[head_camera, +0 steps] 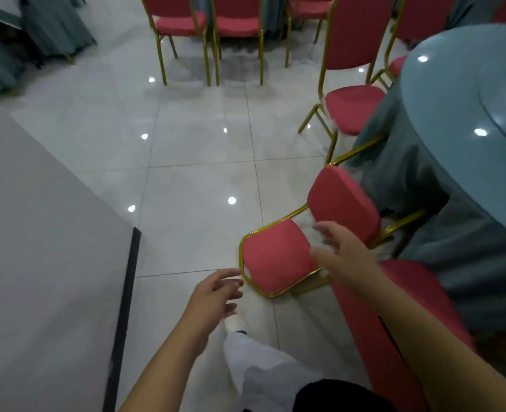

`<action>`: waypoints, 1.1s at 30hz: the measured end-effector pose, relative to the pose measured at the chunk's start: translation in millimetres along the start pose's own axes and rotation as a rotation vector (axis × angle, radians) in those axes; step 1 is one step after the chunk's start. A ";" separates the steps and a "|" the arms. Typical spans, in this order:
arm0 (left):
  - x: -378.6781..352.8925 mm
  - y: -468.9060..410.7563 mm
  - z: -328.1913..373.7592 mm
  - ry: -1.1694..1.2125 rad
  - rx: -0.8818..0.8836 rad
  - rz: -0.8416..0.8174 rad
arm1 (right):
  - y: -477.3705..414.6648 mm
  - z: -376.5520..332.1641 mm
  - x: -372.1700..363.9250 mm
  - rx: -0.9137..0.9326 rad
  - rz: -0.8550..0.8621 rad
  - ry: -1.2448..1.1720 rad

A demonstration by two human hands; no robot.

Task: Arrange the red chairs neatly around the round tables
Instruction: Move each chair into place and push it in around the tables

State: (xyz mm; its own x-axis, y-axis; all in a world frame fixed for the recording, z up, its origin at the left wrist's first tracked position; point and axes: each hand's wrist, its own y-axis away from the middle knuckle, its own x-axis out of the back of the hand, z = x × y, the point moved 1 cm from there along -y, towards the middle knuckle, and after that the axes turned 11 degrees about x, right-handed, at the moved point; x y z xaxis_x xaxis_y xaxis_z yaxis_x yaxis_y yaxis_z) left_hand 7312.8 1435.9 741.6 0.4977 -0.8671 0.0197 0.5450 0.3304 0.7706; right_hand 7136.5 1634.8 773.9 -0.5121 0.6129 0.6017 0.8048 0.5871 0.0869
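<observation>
1. The right hand (344, 251) is open with fingers spread and holds nothing. It hovers over the spot where the backrest and seat of a red chair (275, 257) meet. The hand is blurred, so contact with the chair cannot be told.
2. The left hand (216, 295) is also open, with loosely spread fingers and nothing held. Its fingertips (235, 273) are just beside the gold frame at the backrest's left edge; whether they touch it cannot be told.
3. That red chair seems to lean back toward the person. Its gold-framed backrest is nearest them, the seat pad is beyond it, and the gold legs reach toward the draped cloth.
4. Just right of it stands the round surface (453, 114), covered in a blue-grey cloth that hangs to the floor.
5. A second red chair (394, 322) lies under the right forearm, near the cloth.
6. A third red chair (352, 105) stands upright farther along the round surface, its seat beside the cloth.
7. Two more red chairs (180, 22) stand side by side at the far end, well apart from the hands.
8. The floor (201, 173) is glossy white tile. A grey wall panel (38, 233) with a dark edge strip is on the left.
9. The person's leg in a white trouser (246, 358) is below, between the arms.
</observation>
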 end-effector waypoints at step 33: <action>128.9 -400.8 511.6 -0.460 0.012 -0.487 | -358.2 -90.7 -86.3 -0.821 0.651 -0.440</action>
State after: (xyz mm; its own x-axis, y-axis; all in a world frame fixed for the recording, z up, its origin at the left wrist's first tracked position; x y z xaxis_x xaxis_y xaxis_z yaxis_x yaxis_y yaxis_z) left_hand 6813.3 1001.0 761.3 -0.1436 -0.9875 -0.0644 0.6259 -0.1410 0.7670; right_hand 6919.6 1323.6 762.8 0.1448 0.9025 0.4057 0.8272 -0.3354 0.4509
